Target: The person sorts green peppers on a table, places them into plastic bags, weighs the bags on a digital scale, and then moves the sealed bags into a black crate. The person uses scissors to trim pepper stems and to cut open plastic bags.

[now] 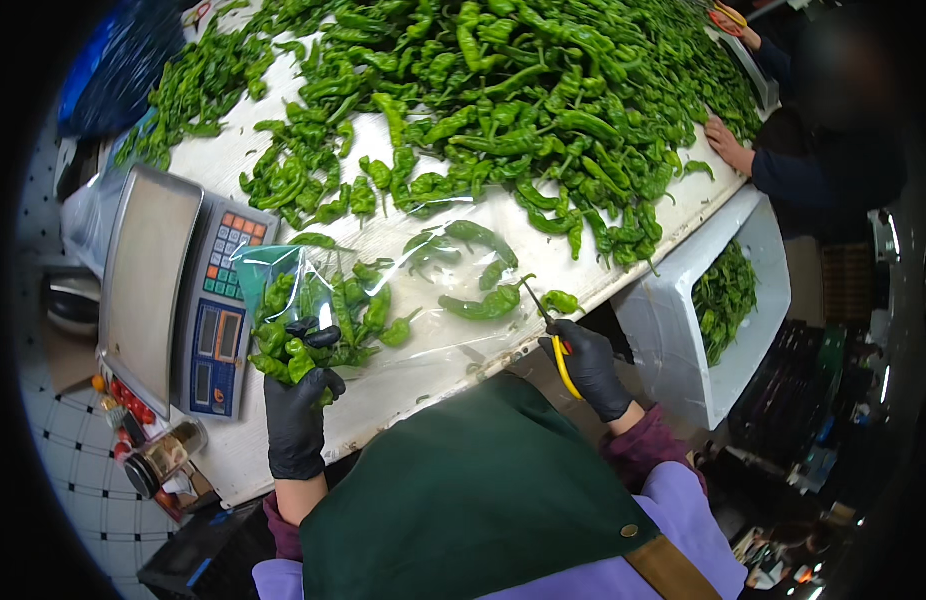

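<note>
My left hand, in a black glove, holds several green peppers by the left side of a clear plastic bag. The bag lies on the white tabletop and has a green part. More peppers show through the film; I cannot tell which lie inside. In my right hand, also gloved in black, is a pair of yellow-handled scissors. Their dark blades point away from me, with the tip near the stem of a curved green pepper. A small pepper lies just right of the blades.
A large heap of green peppers covers the far tabletop. A digital scale stands left, near a glass jar. At right is a white tub with green pieces. Another person's hand rests at the table edge; their other hand holds scissors.
</note>
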`<state>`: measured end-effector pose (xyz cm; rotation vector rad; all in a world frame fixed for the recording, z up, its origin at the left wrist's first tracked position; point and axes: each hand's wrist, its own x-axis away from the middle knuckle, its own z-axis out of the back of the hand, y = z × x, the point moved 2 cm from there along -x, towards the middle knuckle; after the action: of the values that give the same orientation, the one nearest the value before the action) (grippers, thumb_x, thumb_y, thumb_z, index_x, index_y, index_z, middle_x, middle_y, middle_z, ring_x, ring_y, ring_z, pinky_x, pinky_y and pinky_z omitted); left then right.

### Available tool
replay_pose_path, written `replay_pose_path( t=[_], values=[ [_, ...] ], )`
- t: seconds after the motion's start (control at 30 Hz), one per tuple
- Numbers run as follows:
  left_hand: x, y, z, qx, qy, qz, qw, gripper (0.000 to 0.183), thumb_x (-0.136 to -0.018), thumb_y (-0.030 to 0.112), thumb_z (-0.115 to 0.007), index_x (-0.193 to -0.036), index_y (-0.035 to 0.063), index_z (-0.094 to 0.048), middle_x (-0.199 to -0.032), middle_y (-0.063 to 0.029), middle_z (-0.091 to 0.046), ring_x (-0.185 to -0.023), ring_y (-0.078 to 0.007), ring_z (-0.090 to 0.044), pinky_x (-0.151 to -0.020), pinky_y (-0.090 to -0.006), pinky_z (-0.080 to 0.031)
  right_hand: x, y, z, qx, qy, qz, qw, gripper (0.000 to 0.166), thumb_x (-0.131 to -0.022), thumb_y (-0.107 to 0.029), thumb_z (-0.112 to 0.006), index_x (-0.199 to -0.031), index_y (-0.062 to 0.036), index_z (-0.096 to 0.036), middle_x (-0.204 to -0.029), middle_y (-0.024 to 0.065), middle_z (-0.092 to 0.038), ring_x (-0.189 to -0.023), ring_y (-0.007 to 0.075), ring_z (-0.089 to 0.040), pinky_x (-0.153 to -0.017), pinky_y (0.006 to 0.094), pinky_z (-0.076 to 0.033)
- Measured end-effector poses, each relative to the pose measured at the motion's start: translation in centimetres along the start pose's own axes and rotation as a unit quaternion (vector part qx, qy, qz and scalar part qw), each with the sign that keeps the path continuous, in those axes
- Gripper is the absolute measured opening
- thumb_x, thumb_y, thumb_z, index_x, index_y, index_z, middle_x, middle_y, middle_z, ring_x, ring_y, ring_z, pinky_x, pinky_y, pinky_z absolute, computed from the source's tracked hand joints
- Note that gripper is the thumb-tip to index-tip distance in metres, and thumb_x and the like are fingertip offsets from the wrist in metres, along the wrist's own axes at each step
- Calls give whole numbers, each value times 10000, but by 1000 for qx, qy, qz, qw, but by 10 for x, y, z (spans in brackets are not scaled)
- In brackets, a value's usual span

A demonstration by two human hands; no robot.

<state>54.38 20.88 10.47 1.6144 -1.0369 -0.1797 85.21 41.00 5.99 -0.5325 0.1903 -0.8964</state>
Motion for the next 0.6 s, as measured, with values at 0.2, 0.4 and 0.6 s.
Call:
replay_pose_path(
  t=[0.2,0.4,0.6],
  values=[
    [-1,9,-21,-28,-40,-1,999,603,-717,103,-682,-1243,-3,-406,-1072,-159,-581,-641,-184,-546,-513,-286,-461,8,9,-12,-21,13,-26,999,213,-770,-147,-714,-918,-29,-615,-741,179,-624,-648,300,-640,-552,337,-476],
    [11,3,-24,-62,-15,-14,998,626,-720,196,-685,-1246,13,-400,-1060,-170,-606,-565,-152,-520,-466,-265,-420,-16,-11,-3,-241,69,-60,966,270,-821,-46,-634,-1081,-30,-559,-703,36,-549,-595,75,-467,-560,245,-426],
    [16,14,-45,-55,-65,12,996,609,-733,198,-670,-1252,13,-413,-1064,-154,-598,-595,-161,-544,-505,-259,-445,-28,-36,-3,-474,101,-112,868,286,-845,-7,-587,-1124,-37,-528,-752,-22,-523,-661,43,-486,-599,194,-411]
  ],
)
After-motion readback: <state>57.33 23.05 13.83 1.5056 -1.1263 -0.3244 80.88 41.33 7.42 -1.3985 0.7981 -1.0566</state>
